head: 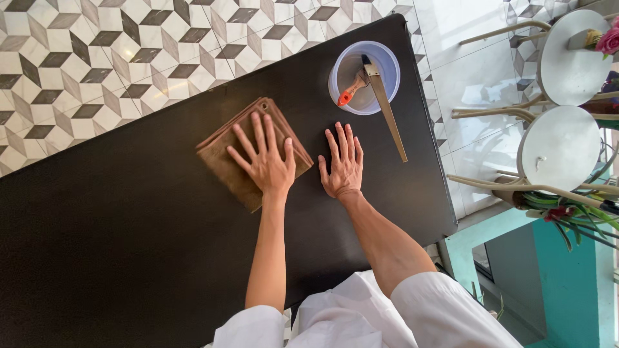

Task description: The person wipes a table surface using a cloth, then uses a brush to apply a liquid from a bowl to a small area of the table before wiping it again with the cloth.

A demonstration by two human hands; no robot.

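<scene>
From the head camera, looking straight down, a black table [129, 245] runs slantwise across the picture over a floor of grey, white and dark cube-pattern tiles [84, 58]. The left hand [265, 161] lies flat, palm down and fingers spread, on a folded brown cloth [222, 158] that rests near the table's far edge; the hand presses on the cloth's right half without gripping it, and a corner of the cloth with a small eyelet shows past the fingertips. The right hand [342, 164] lies just beside it, also flat and open with fingers loosely together, on the bare black tabletop, touching no object; a narrow strip of table separates it from the cloth. Beyond the right hand, near the table's far right corner, stands a round pale blue plastic tub [340, 69], clear-walled and without any label that can be made out. Inside it lies a small tool with an orange handle [351, 90], and a long flat wooden-handled tool [387, 109] leans out over the rim toward the right hand. Both forearms are bare, with white sleeves [412, 309] at the bottom. To the right, off the table, stand two round white stools [560, 148] with pale curved legs, a pink flower [609, 40] and green stems [574, 219] beside a teal surface.
</scene>
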